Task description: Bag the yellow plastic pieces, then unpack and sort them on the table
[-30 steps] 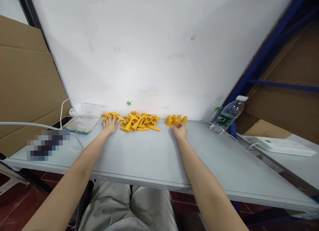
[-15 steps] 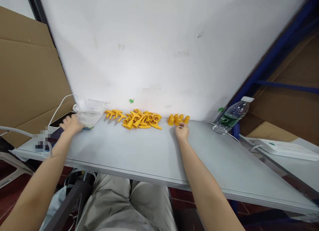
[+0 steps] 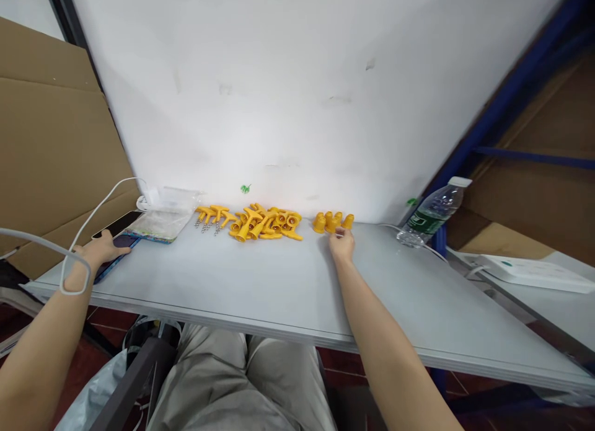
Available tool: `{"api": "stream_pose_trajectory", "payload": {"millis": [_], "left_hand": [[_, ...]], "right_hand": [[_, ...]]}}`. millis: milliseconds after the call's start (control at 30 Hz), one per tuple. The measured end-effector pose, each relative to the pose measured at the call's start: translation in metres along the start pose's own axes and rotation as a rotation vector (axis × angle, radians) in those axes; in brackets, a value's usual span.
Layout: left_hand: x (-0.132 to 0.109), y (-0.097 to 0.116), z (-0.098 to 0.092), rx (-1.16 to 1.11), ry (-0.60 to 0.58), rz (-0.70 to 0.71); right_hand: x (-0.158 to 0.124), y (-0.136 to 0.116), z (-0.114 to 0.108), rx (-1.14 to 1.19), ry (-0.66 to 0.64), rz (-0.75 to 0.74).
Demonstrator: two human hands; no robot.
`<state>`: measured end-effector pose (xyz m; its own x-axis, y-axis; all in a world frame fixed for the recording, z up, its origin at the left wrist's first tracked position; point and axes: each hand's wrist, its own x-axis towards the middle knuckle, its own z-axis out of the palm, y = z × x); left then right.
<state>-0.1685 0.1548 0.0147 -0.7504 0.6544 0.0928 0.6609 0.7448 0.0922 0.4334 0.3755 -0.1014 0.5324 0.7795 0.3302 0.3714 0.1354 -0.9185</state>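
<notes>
My left hand [image 3: 100, 250] rests at the left end of the table, thumb and fingers apart, over a phone with a blue edge [image 3: 111, 266] and beside a black-screened phone [image 3: 123, 223]. Whether it grips either is unclear. My right hand [image 3: 343, 244] has its fingers curled together just in front of several yellow cone-shaped caps [image 3: 333, 221]; anything inside them is hidden. Between the hands lies a pile of yellow T-handled pieces and hollow caps [image 3: 264, 223]. Left of that pile are several yellow T-handles with metal corkscrew spirals [image 3: 215, 215].
A clear plastic bag [image 3: 170, 214] lies on a colourful flat item near the wall. White cables loop over my left wrist. A tilted water bottle [image 3: 432, 214] leans at the right, near a white power strip [image 3: 534, 273]. Cardboard [image 3: 46, 139] borders the left side.
My left hand has moved left and toward me, from beside the plastic bag onto the phones. My right hand has stayed almost still by the yellow caps.
</notes>
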Motion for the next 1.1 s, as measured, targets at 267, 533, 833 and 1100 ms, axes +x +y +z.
{"api": "stream_pose_trajectory", "payload": {"millis": [267, 533, 833, 1100], "left_hand": [[-0.012, 0.007, -0.013, 0.086, -0.141, -0.031], [-0.023, 0.039, -0.018, -0.137, 0.083, 0.127], [-0.077, 0.164, 0.001, -0.712, 0.366, 0.527], [-0.127, 0.261, 0.045, -0.925, 0.283, 0.809]], "right_hand": [[-0.009, -0.011, 0.000, 0.022, 0.045, -0.144], [-0.040, -0.064, 0.021, -0.074, -0.225, -0.432], [-0.061, -0.078, 0.069, -0.337, -0.320, -0.326], [-0.065, -0.076, 0.068, -0.258, -0.235, -0.367]]}}
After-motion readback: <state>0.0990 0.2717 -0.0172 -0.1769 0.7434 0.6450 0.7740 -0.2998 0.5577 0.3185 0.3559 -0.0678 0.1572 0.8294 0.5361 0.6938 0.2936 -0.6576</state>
